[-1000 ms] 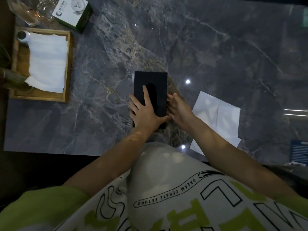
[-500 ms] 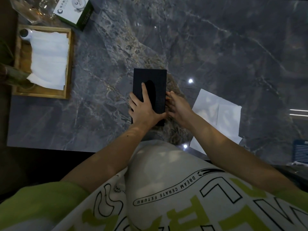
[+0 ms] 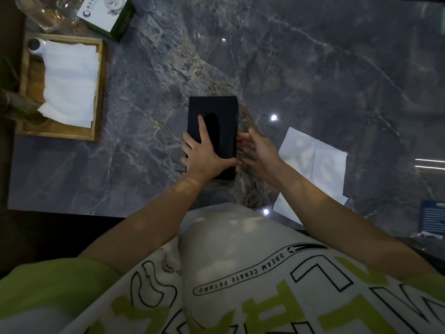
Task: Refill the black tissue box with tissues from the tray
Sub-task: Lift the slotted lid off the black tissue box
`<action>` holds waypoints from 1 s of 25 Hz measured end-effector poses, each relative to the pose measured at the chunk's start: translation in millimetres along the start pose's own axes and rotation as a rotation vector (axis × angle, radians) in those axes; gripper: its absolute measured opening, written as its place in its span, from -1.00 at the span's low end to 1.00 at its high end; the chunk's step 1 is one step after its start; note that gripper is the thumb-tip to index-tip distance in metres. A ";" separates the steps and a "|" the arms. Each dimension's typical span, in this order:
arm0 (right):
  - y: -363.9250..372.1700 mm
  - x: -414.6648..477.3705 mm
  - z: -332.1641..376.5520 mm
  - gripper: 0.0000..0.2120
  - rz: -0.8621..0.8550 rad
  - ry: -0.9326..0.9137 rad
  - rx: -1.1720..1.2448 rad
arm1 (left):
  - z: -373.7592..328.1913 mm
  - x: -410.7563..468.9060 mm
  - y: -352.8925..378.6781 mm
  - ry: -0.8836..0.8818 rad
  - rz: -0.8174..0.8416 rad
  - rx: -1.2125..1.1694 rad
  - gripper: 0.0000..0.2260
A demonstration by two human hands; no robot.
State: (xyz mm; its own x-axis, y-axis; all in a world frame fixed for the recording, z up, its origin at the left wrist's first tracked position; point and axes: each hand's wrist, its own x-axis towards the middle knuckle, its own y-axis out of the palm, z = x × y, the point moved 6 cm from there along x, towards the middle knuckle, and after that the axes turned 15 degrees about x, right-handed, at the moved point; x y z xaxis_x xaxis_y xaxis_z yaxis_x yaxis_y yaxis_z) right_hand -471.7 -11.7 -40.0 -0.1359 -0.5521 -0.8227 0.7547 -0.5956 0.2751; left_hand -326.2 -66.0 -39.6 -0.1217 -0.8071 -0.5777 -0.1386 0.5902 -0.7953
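The black tissue box (image 3: pixel 225 109) lies flat in the middle of the dark marble table, its oval slot facing up. My left hand (image 3: pixel 204 156) lies on its near end, fingers spread over the top and thumb hooked around the near edge. My right hand (image 3: pixel 256 150) is at the box's right side, fingers apart, fingertips at or just off its side wall. A stack of white tissues (image 3: pixel 71 83) rests in the wooden tray (image 3: pixel 101 92) at the far left.
A flat white sheet (image 3: pixel 313 165) lies on the table right of my right hand. Behind the tray are a white-and-green carton (image 3: pixel 108 13) and clear glassware (image 3: pixel 45 13). A small white bottle (image 3: pixel 35 44) sits in the tray's far corner. The table's near edge (image 3: pixel 72 212) runs below my arms.
My right hand has opened and drawn slightly away from the box's right side. My left hand stays pressed on the box, which has not shifted on the table.
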 end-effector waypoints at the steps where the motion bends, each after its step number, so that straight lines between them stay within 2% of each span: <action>1: -2.6 1.2 0.6 -0.61 -0.003 -0.007 -0.011 | 5.4 0.8 -2.1 0.004 0.011 -0.046 0.25; 4: -7.5 4.2 1.2 -0.68 -0.046 -0.039 -0.001 | 22.6 3.4 -12.7 0.066 0.059 -0.287 0.25; 7: -6.0 9.6 -5.1 -0.74 -0.073 -0.005 0.050 | 34.1 -2.7 -26.3 0.143 0.162 -0.756 0.08; 8: -2.0 10.0 -8.3 -0.70 -0.039 0.025 0.075 | 36.0 -6.3 -27.2 0.129 0.233 -0.882 0.05; 11: 17.0 2.9 -14.3 -0.40 0.113 0.146 0.182 | 34.9 -18.9 -25.7 0.095 0.436 -1.140 0.00; 13: 27.0 -0.3 -20.3 -0.43 0.166 0.196 0.215 | 29.3 -25.7 -27.4 0.180 0.513 -1.264 -0.08; 16: 35.5 -7.3 -23.7 -0.52 0.178 0.200 0.268 | 17.1 -35.4 -32.7 0.304 0.582 -1.311 -0.14; 19: 33.1 -10.6 -19.3 -0.53 0.108 0.103 0.250 | 17.1 -31.9 -36.8 0.292 0.558 -1.288 -0.33; 23: 25.2 -9.4 -15.2 -0.58 0.061 -0.016 0.154 | 23.5 -20.5 -41.0 0.219 0.412 -1.093 -0.40; 25: 23.5 -8.6 -11.2 -0.57 0.063 -0.069 0.166 | 27.7 -14.9 -44.8 0.210 0.298 -1.026 -0.35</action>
State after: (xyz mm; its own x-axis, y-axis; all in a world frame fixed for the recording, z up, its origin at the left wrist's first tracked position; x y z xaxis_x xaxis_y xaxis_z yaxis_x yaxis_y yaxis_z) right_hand -445.6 -14.4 -32.0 -0.1400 -0.6267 -0.7666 0.6476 -0.6436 0.4079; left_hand -291.0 -80.8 -0.4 -0.4387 -0.6678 -0.6012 -0.8182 0.5735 -0.0400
